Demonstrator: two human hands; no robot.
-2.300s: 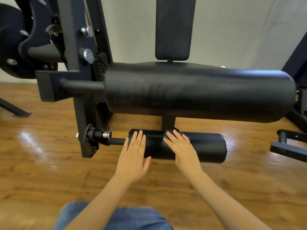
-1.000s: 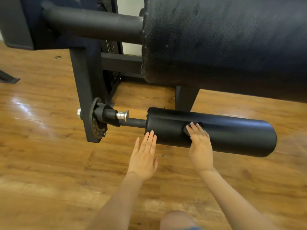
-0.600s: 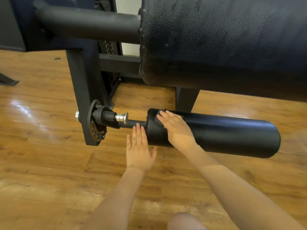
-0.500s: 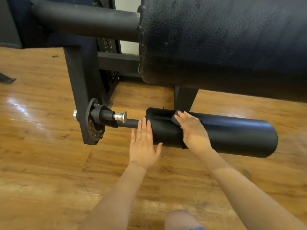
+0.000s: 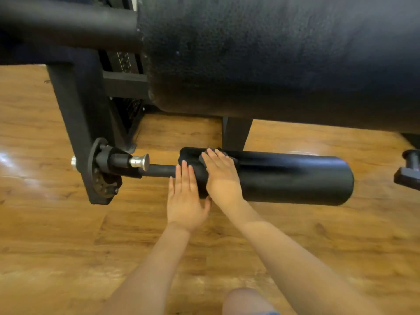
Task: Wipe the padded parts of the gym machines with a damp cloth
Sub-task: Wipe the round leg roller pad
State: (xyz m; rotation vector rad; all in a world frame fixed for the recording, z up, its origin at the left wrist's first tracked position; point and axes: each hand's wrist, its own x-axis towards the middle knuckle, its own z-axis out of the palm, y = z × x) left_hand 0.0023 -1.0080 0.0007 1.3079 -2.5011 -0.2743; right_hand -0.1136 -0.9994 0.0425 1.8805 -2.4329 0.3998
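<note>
A large black padded roller is filling the upper half of the frame, its steel frame upright running down the left side to the wooden floor. Below it, across the centre, the smaller black roller pad is hanging on a thin bar beside a silver pull-pin. The right hand is pressing a dark cloth (only its edges are peeking out past the fingertips) against the pad's left end, its fingers lying straight and close together over the fabric. The left hand is lying flat just beside it, fingers extended and holding nothing, their tips reaching the pad's left edge and the bar. A bare knee is showing at the bottom edge.
</note>
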